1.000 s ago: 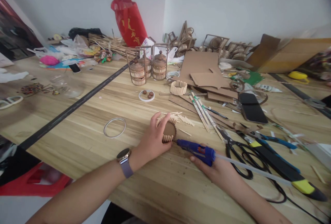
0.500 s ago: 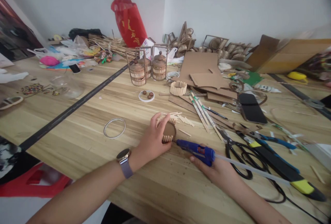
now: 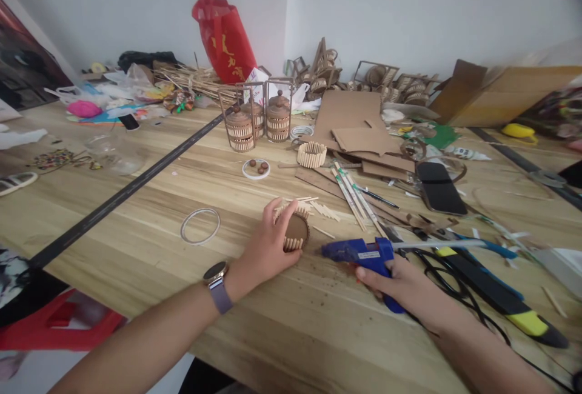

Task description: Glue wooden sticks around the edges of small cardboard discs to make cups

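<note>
My left hand (image 3: 268,237), with a watch at its wrist, curves its thumb and fingers around a small round brown base (image 3: 297,229). Short pale sticks (image 3: 293,243) stand along part of the base's rim; my fingers cover some of its left side. In my right hand (image 3: 395,285) is a blue glue gun (image 3: 359,253), a long translucent glue stick (image 3: 436,243) poking from its back. Its nozzle points left, a short way right of the base and apart from it. Loose small sticks (image 3: 326,211) lie just behind the base.
A finished ring of sticks (image 3: 311,154) and lidded miniature baskets (image 3: 240,129) stand farther back. White tape rings (image 3: 200,226) lie left, one around brown beads (image 3: 262,166). At right are scissors (image 3: 439,273), a black-and-yellow tool (image 3: 495,297), a phone (image 3: 440,188) and cardboard (image 3: 350,112).
The glue gun has drawn back right, away from the base, and rolled so its handle now shows below. My left hand and the base keep almost the same place.
</note>
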A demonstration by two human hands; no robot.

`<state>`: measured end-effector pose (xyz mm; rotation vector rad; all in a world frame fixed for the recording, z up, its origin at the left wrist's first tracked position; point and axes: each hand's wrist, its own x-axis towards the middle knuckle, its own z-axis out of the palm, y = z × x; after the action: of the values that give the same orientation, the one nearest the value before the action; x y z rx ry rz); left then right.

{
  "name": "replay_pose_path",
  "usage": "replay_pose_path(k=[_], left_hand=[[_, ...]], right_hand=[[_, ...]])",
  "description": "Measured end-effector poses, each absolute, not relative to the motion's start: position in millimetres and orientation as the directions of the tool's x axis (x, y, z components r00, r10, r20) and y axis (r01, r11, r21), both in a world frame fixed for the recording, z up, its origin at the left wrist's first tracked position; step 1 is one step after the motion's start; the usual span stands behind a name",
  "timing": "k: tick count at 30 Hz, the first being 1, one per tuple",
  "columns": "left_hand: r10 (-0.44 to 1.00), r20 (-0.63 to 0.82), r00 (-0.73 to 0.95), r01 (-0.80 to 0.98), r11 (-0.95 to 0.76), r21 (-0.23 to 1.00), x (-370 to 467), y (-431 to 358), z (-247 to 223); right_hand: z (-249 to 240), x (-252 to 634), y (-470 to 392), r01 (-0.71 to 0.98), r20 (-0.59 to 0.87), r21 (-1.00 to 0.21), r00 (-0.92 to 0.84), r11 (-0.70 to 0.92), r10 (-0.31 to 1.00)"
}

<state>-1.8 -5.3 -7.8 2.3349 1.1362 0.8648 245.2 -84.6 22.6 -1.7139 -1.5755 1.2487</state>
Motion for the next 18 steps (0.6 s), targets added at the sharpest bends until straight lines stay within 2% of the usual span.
replay_pose_path(k=[3,6,8,10,12,14,18], left_hand=[[0.808,0.35,0.474,0.562,-0.583,0.587,-2,-6,-8],[0.811,0.344,0.473,0.57,-0.579,0.582,-2,-6,-7],[0.812,0.341,0.474,0.573,-0.578,0.581,-1,-6,-7],[0.814,0.334,0.475,0.571,-0.574,0.587,-1,-6,-7],[0.815,0.329,0.476,0.566,-0.571,0.595,-2,-6,-7],[0.816,0.328,0.477,0.565,-0.57,0.596,-2,-6,-8],[0.818,0.323,0.476,0.567,-0.566,0.599,-1,-7,-7]], right_hand=[[29,256,-87,0.441,-0.496,-0.825,-0.268,-0.353,0.826],[35,258,-88,0.451,-0.559,-0.806,-0.367,-0.383,0.744],[37,258,-88,0.56,-0.583,-0.755,-0.336,-0.341,0.74],[39,260,-86,0.725,-0.527,-0.654,-0.232,-0.216,0.817],[41,261,-83,0.865,-0.373,-0.493,-0.11,-0.096,0.921],[45,260,-79,0.932,-0.234,-0.359,-0.043,-0.045,0.971],[58,241,-65,0.949,-0.135,-0.313,-0.089,0.042,0.987]])
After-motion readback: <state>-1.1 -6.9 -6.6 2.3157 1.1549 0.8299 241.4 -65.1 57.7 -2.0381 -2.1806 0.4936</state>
